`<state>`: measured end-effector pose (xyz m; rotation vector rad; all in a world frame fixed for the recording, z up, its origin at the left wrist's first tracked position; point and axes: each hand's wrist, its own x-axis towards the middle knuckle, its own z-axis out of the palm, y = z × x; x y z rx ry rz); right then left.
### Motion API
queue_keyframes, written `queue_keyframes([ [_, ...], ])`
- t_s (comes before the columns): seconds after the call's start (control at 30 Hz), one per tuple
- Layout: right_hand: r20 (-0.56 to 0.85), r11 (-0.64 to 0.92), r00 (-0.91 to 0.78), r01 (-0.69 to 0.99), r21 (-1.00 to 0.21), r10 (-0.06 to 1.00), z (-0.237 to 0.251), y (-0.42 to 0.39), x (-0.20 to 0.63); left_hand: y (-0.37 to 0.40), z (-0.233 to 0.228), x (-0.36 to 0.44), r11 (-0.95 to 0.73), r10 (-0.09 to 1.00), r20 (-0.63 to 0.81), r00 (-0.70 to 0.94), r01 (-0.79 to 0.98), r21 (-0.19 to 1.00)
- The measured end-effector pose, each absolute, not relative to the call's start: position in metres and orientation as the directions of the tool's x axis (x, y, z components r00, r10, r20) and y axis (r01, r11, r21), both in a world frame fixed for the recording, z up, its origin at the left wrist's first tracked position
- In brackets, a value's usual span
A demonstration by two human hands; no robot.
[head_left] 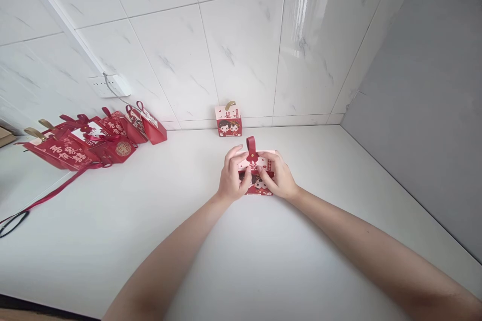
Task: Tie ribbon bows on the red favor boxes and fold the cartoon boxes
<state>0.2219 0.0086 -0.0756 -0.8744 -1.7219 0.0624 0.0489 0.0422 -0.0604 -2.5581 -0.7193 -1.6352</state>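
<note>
A red and white gift box with two cartoon figures stands upright on the white table, a dark red strap handle looped at its top. My left hand grips its left side, with the thumb on the front and the fingers near the top edge. On the right side, my right hand holds it the same way, fingertips close to the base of the strap. Both hands partly cover the box front. Behind it, against the wall, stands a similar gift box with a gold handle.
Several red gift boxes cluster at the left by the tiled wall, below a power socket with a grey cable. A red ribbon trails toward a black loop at the left edge. A grey panel bounds the table on the right.
</note>
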Motion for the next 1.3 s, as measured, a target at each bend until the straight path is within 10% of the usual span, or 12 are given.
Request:
queue_keyframes([
  [0.33,0.85,0.793,0.016,0.353,-0.497,0.526,-0.066,-0.001,0.217,0.033,-0.055,0.054,-0.825,0.442,0.883,0.156,0.458,0.331],
  [0.5,0.712,0.711,0.197,0.088,-0.697,0.674,-0.051,-0.009,0.208,0.036,-0.056,0.051,-0.77,0.564,0.815,0.133,0.44,0.462],
  [0.8,0.582,0.566,0.214,0.136,-0.813,0.784,-0.06,-0.002,0.204,0.034,-0.055,0.05,-0.771,0.559,0.693,0.455,-0.021,0.636],
  [1.0,0.633,0.607,0.171,0.182,-0.774,0.755,-0.056,-0.013,0.197,0.027,-0.046,0.055,-0.545,0.814,0.52,0.26,0.028,0.838],
  [1.3,0.603,0.586,0.122,0.15,-0.796,0.788,-0.057,-0.018,0.194,0.027,-0.032,0.056,-0.457,0.878,0.456,0.147,-0.029,0.889],
])
